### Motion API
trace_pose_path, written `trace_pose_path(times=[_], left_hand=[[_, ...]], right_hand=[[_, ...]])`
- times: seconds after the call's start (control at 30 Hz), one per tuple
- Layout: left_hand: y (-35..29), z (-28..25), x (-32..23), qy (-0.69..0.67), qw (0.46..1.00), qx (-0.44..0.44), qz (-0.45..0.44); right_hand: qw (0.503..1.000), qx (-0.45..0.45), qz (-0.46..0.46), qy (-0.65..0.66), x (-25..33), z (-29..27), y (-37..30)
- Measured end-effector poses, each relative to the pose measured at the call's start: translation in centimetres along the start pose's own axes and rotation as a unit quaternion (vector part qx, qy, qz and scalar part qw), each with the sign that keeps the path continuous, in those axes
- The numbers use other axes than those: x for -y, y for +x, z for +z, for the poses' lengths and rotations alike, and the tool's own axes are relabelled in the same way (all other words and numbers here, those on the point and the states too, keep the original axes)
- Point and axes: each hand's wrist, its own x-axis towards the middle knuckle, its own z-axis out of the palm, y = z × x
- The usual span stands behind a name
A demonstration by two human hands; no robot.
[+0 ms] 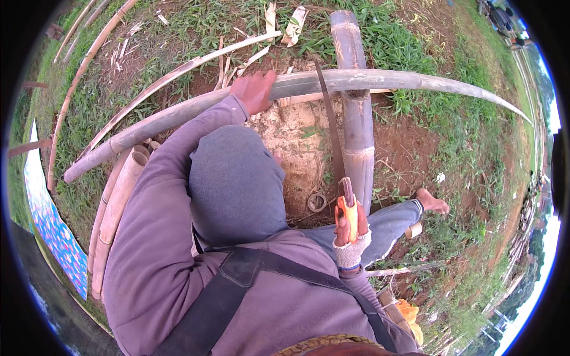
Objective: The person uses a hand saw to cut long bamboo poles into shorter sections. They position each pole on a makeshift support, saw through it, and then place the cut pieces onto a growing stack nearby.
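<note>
My left hand (253,92) is closed over a long grey-green bamboo pole (386,78) that runs crosswise in front of me. In my right hand (350,228), which wears a pale knitted glove with bare fingertips, is the orange handle of a handsaw (333,124). Its long dark blade points away from me and crosses the pole to the right of my left hand. A thicker bamboo length (358,118) lies beneath the pole, pointing away from me. Whether the teeth have entered the pole cannot be made out.
My bent left knee (237,178) rises between my arms; my right leg stretches out to a bare foot (432,202). A small bamboo ring (317,202) lies on the ground. Cut bamboo pieces (122,207) and a blue patterned sheet (56,228) are at left, split strips (178,80) beyond.
</note>
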Motion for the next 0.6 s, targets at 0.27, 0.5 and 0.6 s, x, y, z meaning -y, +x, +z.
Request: trace_pose_path(times=[0.27, 0.5, 0.6], left_hand=[[0.3, -0.8, -0.3, -0.005, 1.000, 0.001, 0.005], [0.0, -0.2, 0.1, 0.000, 1.000, 0.020, -0.010], [-0.3, -0.4, 0.0, -0.016, 1.000, 0.014, 0.000]], right_hand=[[0.978, -0.051, -0.167, -0.113, 3.7, 9.4, 17.6], [0.999, -0.023, 0.037, 0.003, 2.0, 1.7, 0.4], [0.999, -0.036, 0.003, -0.001, 1.0, 1.9, 0.1]])
